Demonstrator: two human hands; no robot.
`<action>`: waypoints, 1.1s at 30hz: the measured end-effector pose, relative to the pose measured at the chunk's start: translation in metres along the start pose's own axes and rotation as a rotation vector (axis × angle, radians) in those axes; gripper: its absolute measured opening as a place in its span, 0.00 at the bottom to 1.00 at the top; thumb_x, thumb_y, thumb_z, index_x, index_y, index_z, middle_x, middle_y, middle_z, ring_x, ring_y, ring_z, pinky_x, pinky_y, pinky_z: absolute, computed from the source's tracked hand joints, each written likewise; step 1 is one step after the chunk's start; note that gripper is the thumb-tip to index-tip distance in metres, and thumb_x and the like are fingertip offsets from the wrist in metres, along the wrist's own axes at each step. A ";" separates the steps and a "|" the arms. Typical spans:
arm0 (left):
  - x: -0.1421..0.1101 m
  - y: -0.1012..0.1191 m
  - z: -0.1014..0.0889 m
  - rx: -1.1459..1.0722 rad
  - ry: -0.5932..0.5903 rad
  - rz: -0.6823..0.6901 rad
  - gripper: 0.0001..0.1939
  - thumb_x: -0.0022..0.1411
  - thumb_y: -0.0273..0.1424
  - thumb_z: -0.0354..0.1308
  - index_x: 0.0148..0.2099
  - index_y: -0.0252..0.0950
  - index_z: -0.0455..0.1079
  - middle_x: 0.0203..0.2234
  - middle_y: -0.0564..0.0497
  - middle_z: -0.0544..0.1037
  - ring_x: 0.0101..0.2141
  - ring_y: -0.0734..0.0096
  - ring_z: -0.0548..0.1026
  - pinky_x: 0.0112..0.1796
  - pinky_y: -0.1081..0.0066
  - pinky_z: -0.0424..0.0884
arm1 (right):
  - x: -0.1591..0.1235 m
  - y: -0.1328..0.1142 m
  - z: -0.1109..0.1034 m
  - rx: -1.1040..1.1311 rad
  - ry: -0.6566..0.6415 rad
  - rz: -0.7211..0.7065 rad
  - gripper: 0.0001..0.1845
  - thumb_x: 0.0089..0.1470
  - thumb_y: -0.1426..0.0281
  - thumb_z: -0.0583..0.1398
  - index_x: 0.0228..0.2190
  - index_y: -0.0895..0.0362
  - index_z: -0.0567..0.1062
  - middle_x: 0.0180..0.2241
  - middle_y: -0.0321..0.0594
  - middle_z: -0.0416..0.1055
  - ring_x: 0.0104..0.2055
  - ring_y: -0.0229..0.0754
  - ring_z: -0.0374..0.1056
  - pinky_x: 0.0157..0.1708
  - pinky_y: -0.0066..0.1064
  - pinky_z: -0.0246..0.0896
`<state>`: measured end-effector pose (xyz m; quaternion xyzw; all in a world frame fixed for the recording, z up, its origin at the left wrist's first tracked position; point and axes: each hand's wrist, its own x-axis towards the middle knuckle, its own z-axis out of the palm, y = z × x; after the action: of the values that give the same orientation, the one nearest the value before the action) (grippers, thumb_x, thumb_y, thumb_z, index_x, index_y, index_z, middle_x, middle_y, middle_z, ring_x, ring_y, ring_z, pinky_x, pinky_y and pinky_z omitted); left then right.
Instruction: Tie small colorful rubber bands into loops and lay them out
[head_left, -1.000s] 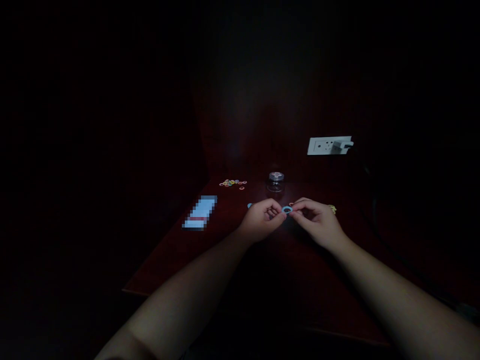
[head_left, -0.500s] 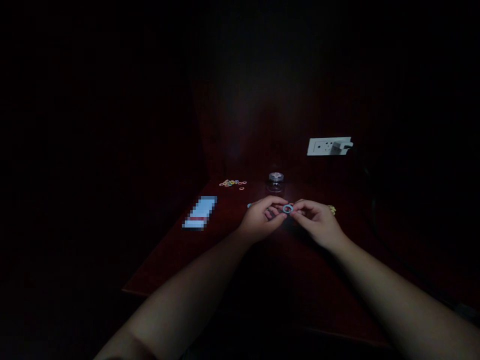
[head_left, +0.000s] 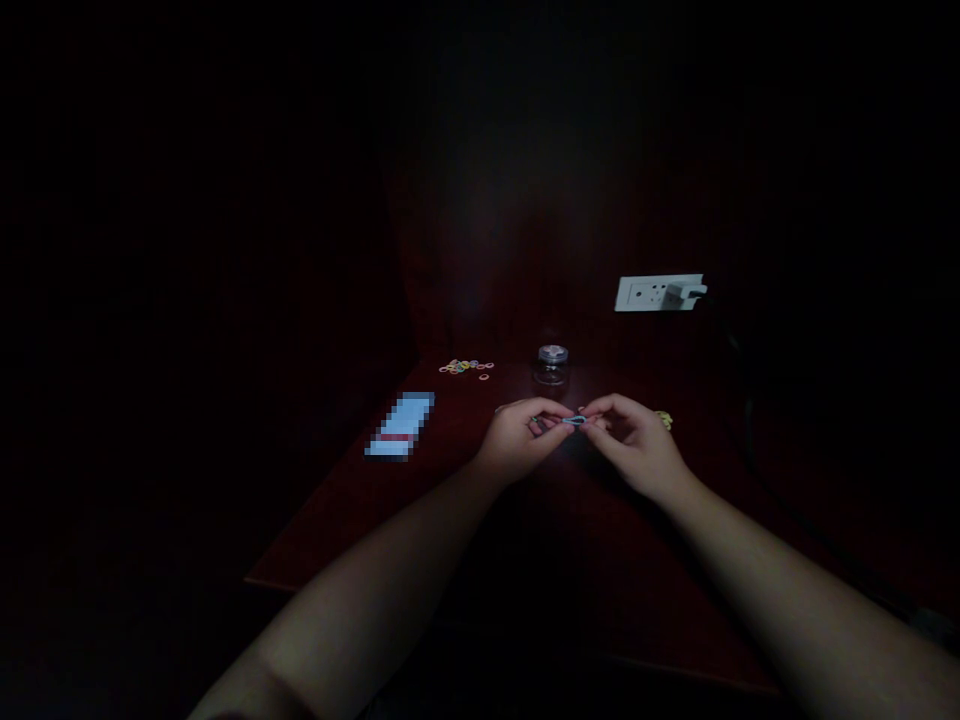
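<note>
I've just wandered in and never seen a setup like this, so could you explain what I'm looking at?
There is no machine here, just a person's bare left hand and right hand. The view comes from a camera worn on that person's head, looking forward and down. The fingertips of both hands pinch a small light-blue loop above a dark reddish table. Toward the back lie a cluster of colored rings and a clear lidded jar. At left is a bright, pixelated rectangle, too blurred to name. Something yellow shows beside the right hand, and a wall socket sits behind.
</note>
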<state>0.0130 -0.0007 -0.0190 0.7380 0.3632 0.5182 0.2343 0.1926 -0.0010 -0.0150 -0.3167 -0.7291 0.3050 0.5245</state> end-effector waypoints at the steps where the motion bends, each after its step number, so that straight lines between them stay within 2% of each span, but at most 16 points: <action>1: 0.000 0.000 0.000 -0.002 -0.002 -0.007 0.12 0.55 0.34 0.61 0.40 0.33 0.75 0.34 0.47 0.80 0.29 0.75 0.74 0.29 0.77 0.68 | 0.000 0.000 -0.001 -0.032 -0.002 -0.013 0.09 0.52 0.64 0.62 0.33 0.56 0.73 0.24 0.36 0.67 0.24 0.37 0.62 0.24 0.29 0.58; 13: 0.000 0.002 0.000 -0.054 -0.008 -0.040 0.12 0.55 0.34 0.61 0.40 0.32 0.75 0.34 0.46 0.80 0.29 0.74 0.75 0.29 0.76 0.68 | 0.000 0.002 0.000 -0.152 -0.042 -0.101 0.06 0.53 0.67 0.61 0.33 0.56 0.74 0.29 0.38 0.70 0.28 0.37 0.63 0.27 0.29 0.60; 21: 0.000 0.001 0.000 -0.047 -0.010 -0.038 0.13 0.56 0.34 0.61 0.41 0.32 0.76 0.35 0.46 0.80 0.30 0.74 0.75 0.29 0.76 0.69 | -0.001 -0.002 -0.001 -0.169 -0.032 -0.110 0.08 0.53 0.66 0.61 0.35 0.56 0.73 0.26 0.37 0.68 0.26 0.37 0.62 0.25 0.28 0.59; 26: 0.001 0.000 0.000 -0.024 -0.017 -0.025 0.13 0.56 0.34 0.61 0.41 0.33 0.76 0.35 0.46 0.80 0.29 0.74 0.75 0.30 0.75 0.69 | 0.001 0.000 -0.004 -0.238 -0.043 -0.151 0.07 0.54 0.65 0.60 0.33 0.56 0.75 0.29 0.40 0.70 0.30 0.39 0.65 0.30 0.31 0.62; 33: 0.000 0.002 -0.001 -0.024 -0.025 -0.044 0.14 0.56 0.33 0.60 0.43 0.32 0.75 0.32 0.46 0.80 0.27 0.75 0.74 0.28 0.76 0.69 | 0.000 0.003 -0.006 -0.214 -0.042 -0.106 0.09 0.53 0.63 0.62 0.30 0.56 0.76 0.29 0.41 0.73 0.33 0.43 0.69 0.34 0.34 0.64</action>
<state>0.0127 -0.0017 -0.0175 0.7333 0.3700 0.5082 0.2589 0.1990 0.0019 -0.0160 -0.3253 -0.7841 0.2038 0.4877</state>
